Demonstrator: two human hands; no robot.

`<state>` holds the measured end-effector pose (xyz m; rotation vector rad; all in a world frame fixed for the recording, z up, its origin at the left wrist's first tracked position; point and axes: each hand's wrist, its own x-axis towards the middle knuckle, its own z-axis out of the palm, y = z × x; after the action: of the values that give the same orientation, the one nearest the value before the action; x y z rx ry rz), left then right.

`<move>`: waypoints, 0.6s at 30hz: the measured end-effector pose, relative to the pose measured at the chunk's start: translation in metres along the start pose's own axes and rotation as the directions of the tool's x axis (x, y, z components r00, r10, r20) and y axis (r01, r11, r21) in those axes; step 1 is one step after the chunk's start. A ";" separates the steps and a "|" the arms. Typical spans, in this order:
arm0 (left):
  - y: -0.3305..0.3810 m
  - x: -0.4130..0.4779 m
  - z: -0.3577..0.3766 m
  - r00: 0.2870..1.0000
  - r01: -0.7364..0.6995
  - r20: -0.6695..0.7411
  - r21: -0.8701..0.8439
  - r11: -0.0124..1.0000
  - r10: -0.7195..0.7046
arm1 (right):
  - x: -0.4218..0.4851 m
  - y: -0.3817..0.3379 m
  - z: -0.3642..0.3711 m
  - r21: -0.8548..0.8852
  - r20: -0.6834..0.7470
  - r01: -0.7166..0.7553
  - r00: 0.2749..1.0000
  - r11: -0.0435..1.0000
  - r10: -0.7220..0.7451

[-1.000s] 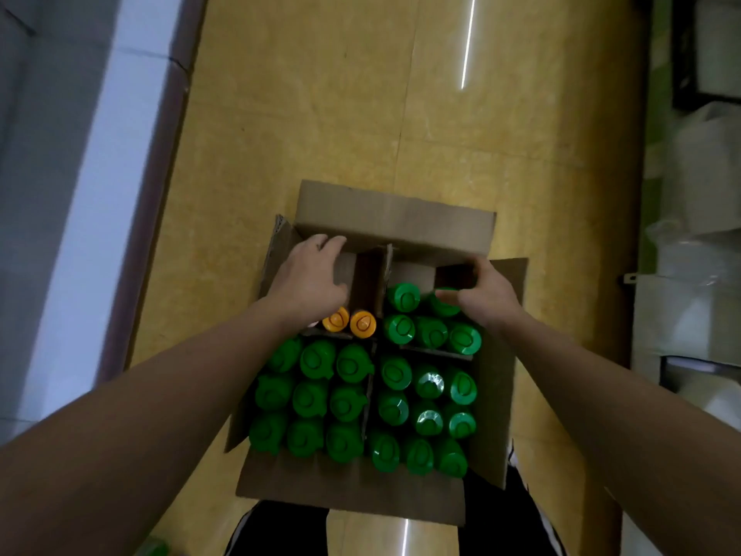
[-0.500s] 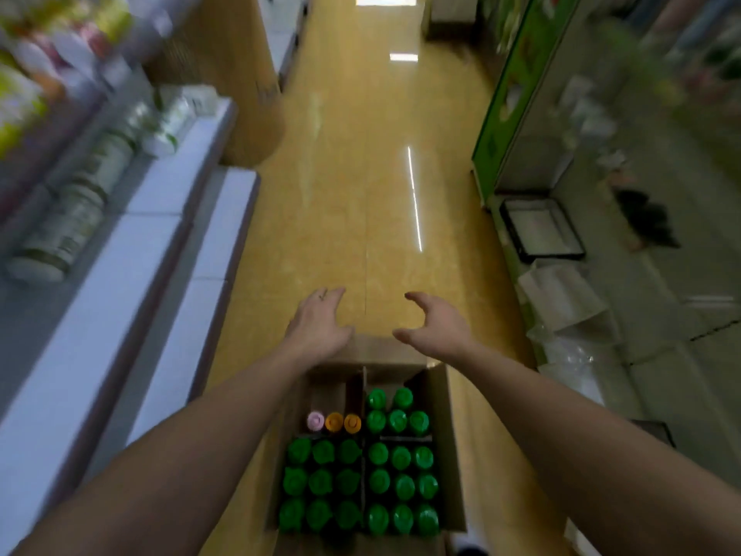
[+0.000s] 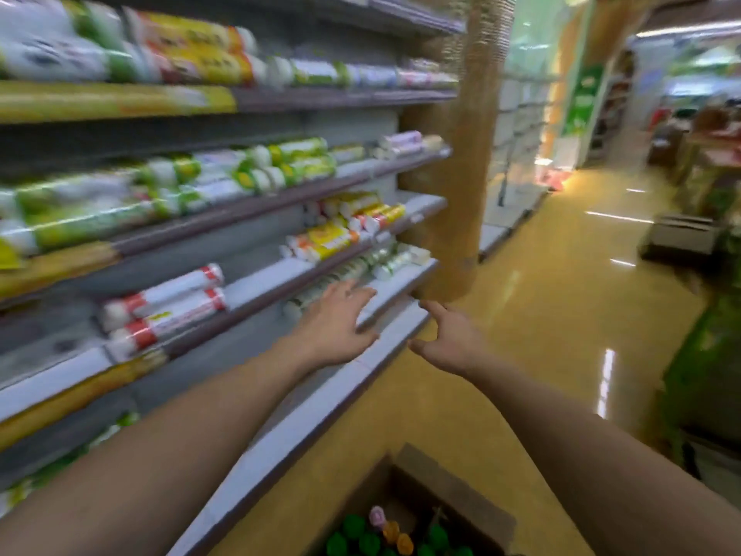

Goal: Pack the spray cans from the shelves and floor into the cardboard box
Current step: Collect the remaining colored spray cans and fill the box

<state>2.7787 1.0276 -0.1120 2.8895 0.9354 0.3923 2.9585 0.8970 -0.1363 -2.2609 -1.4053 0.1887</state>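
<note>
The left hand (image 3: 333, 329) and the right hand (image 3: 449, 343) hang open-fingered and hold nothing, just beside shelves (image 3: 262, 283) of packaged rolls (image 3: 160, 305). No label is sharp enough to read. The cardboard box (image 3: 461, 491) stands on the yellow floor (image 3: 541, 315) below the arms, with green-capped spray cans (image 3: 355, 525) inside.

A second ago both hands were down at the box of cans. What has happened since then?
Both hands let go of the cardboard box. The left hand and right hand rose and now reach forward toward the lower shelf, fingers spread, holding nothing. The view swung up from the box to the shelves. The box stays on the floor with its cans in place.
</note>
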 end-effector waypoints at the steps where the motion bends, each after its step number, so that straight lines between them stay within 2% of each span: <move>1: -0.007 -0.017 -0.016 1.000 0.007 -0.001 0.051 0.999 -0.007 | -0.001 -0.020 0.002 0.005 0.010 0.051 0.999 0.999 -0.051; 5: -0.042 -0.087 -0.077 0.996 0.085 -0.003 0.217 0.972 -0.086 | -0.014 -0.107 0.021 0.014 0.060 0.283 0.957 0.959 -0.283; 9: -0.085 -0.166 -0.124 0.985 0.165 -0.010 0.329 0.930 -0.172 | -0.039 -0.184 0.043 -0.046 0.080 0.489 0.871 0.871 -0.485; 14: -0.136 -0.289 -0.172 0.944 0.308 -0.023 0.418 0.855 -0.329 | -0.085 -0.291 0.075 -0.063 0.154 0.654 0.752 0.754 -0.640; 18: -0.172 -0.401 -0.211 0.880 0.414 0.015 0.466 0.782 -0.475 | -0.141 -0.382 0.114 -0.031 0.218 0.747 0.654 0.664 -0.725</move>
<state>2.3130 0.9313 -0.0222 2.8599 1.8432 -0.0734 2.5428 0.9497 -0.0801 -1.5774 -2.3766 0.0415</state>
